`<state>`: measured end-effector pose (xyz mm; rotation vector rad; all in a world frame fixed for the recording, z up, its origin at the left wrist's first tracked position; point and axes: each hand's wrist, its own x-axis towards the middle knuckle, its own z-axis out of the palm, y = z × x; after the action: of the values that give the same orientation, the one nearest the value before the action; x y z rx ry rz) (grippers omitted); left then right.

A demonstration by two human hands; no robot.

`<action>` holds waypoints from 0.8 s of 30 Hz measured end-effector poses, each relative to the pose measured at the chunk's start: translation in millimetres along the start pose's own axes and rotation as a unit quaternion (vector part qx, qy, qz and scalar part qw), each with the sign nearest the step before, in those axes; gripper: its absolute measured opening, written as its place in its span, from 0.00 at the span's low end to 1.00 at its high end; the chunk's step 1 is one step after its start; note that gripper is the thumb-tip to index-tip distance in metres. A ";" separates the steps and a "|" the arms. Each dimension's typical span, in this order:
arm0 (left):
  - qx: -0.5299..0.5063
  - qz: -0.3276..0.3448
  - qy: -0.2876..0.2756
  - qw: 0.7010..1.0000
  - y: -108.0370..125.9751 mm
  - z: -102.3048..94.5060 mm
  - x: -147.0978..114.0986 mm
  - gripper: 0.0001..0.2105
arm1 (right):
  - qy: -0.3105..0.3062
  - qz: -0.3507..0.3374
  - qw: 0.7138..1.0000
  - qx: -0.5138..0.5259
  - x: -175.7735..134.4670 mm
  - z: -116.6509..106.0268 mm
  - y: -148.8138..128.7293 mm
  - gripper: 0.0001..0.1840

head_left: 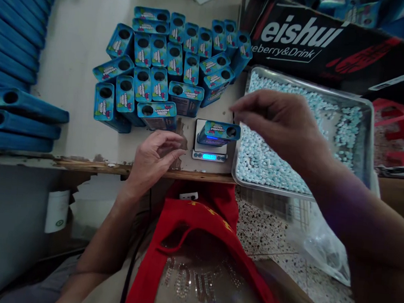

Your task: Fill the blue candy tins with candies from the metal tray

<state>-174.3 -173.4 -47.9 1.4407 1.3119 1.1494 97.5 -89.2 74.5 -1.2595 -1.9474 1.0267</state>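
Observation:
A small blue tin printed "Caramelo Macizo" stands on a digital scale with a lit blue display, too blurred to read. My right hand hovers over the near left part of a metal tray of small pale blue and white candies. Its fingers are drawn together in a pinch just right of the tin's round hole; whatever lies between them is hidden. Left of the scale, my left hand rests by the table edge with thumb and fingers apart, holding nothing.
Several similar blue tins stand grouped behind the scale. More blue tins are stacked at the left. A black printed carton borders the tray at the back. The wooden table edge runs in front of me.

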 end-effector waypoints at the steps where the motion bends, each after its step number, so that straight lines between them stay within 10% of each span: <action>1: 0.001 0.002 0.001 1.000 0.9 0.1 -0.1 0.10 | 0.032 0.017 0.996 0.086 0.1 4.5 2.7 0.05; 4: 0.009 0.007 0.001 1.000 3.8 1.7 -0.9 0.10 | 0.087 0.029 0.964 0.248 -1.7 21.8 14.4 0.03; 17: 0.049 0.018 -0.013 0.999 14.3 13.4 -0.5 0.10 | 0.117 -0.050 0.920 0.372 -15.8 33.9 23.4 0.15; 21: 0.094 0.009 0.035 0.995 19.5 -3.1 -4.7 0.09 | 0.266 -0.065 0.956 0.107 -47.4 -4.9 57.7 0.11; 24: 0.114 -0.012 0.069 0.991 15.4 -17.7 -10.8 0.08 | 0.094 0.006 0.976 -0.195 -86.9 -33.2 96.5 0.21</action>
<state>-188.7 -185.3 -29.9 1.5236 1.5959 1.1289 201.3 -135.8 3.8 -1.5166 -2.0531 0.5177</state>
